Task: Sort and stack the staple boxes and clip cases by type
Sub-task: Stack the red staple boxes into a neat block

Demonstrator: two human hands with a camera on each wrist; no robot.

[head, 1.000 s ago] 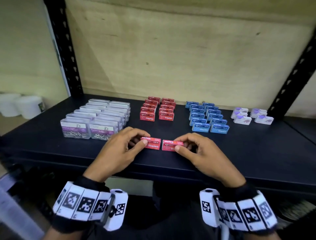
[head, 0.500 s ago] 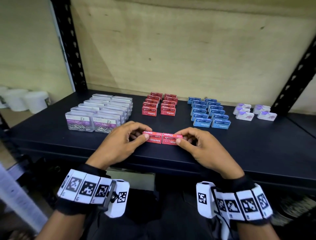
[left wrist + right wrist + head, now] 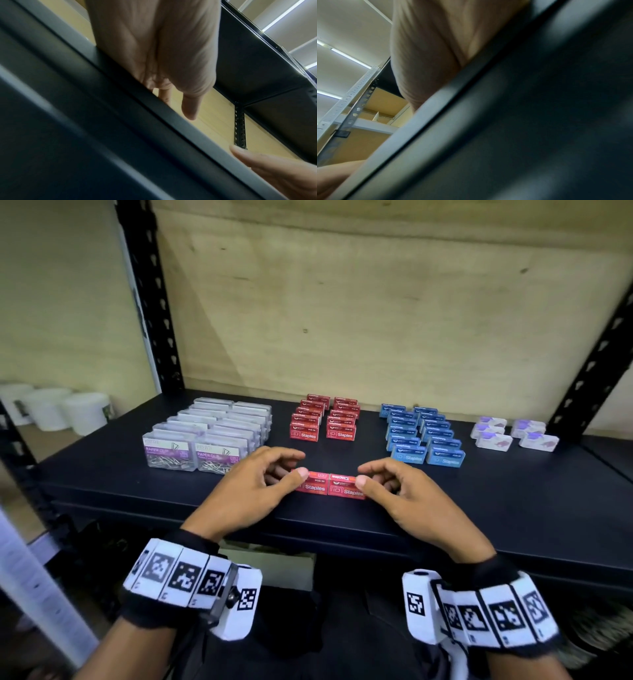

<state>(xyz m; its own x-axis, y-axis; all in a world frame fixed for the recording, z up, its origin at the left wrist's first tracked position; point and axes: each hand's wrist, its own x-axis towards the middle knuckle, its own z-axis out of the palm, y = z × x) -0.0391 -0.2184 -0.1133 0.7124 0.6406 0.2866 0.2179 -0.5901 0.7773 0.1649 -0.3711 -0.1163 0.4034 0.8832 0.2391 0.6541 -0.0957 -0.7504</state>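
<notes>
Two red staple boxes lie side by side and touching near the shelf's front edge, the left box (image 3: 314, 485) and the right box (image 3: 345, 487). My left hand (image 3: 260, 484) has its thumb on the left box's outer end, with curled fingers behind it and the index finger arched above. My right hand (image 3: 394, 491) pinches the right box's outer end between thumb and curled fingers. Both wrist views show only my left hand's palm (image 3: 171, 54), my right hand's palm (image 3: 445, 47) and the shelf lip (image 3: 120, 108); the boxes are hidden there.
Behind stand sorted rows: clear paper-clip cases (image 3: 195, 446) at left, red staple boxes (image 3: 322, 422), blue staple boxes (image 3: 424, 436), white-and-purple boxes (image 3: 513, 436) at right. Black uprights (image 3: 150, 302) flank the dark shelf (image 3: 513, 525). White tubs (image 3: 68, 412) sit far left.
The two red boxes, apart a second ago, have been pushed together and now touch. My left index finger has lifted off the box. The head camera has tilted.
</notes>
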